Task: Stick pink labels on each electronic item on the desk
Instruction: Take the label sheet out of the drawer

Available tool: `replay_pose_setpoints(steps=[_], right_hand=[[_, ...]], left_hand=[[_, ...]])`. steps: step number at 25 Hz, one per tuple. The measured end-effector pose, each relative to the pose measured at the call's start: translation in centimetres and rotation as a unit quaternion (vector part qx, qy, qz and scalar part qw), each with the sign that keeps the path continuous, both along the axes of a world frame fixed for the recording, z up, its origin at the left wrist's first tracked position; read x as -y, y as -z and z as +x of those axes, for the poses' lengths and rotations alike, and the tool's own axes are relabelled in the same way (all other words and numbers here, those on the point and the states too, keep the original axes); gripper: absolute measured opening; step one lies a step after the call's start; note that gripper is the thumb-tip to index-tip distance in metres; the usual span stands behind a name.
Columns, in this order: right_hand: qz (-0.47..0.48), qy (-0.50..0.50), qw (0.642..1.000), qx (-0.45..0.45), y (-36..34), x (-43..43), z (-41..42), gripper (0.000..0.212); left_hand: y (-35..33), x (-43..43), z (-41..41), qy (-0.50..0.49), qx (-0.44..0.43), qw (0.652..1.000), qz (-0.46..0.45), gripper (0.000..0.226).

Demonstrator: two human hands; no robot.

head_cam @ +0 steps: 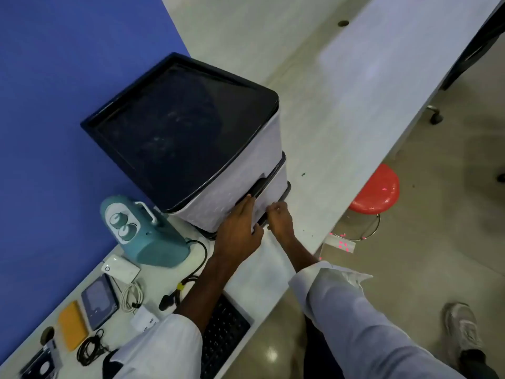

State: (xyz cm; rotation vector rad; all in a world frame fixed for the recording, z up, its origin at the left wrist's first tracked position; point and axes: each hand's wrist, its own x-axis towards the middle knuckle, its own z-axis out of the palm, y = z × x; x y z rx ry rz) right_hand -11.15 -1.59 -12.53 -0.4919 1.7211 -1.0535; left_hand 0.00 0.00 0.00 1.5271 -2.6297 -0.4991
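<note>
A large printer (191, 138) with a black lid and white sides stands on the white desk (341, 110). My left hand (237, 231) lies with straight fingers against the printer's front, by the dark tray slot. My right hand (280, 220) is right beside it, its bent fingertips touching the printer's lower front edge. No pink label shows under either hand. A sheet of pink labels (340, 244) lies at the desk's near edge, right of my right arm.
Left of the printer are a teal device (147, 236), a white box (120, 270), a tablet (99, 300), an orange case (72, 325), cables and a charger. A black keyboard (224, 332) lies under my left arm. A red stool (375, 190) stands on the floor.
</note>
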Motion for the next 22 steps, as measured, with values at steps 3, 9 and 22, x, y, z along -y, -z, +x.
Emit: replay_pose_setpoints(steps=[3,9,22], right_hand=[[0.028,0.044,0.993,0.109,2.3,1.6,-0.2,0.029],[0.025,0.078,0.988,0.135,2.0,2.0,-0.4,0.017],[0.019,0.168,0.957,0.236,0.5,-5.5,-2.9,0.018]], left_hand=[[1.2,1.3,-0.2,-0.023,0.012,1.0,0.008,0.059],[2.0,1.7,0.2,0.003,0.058,0.998,-0.027,0.064],[1.3,1.3,0.3,-0.005,0.032,0.999,-0.017,0.062]])
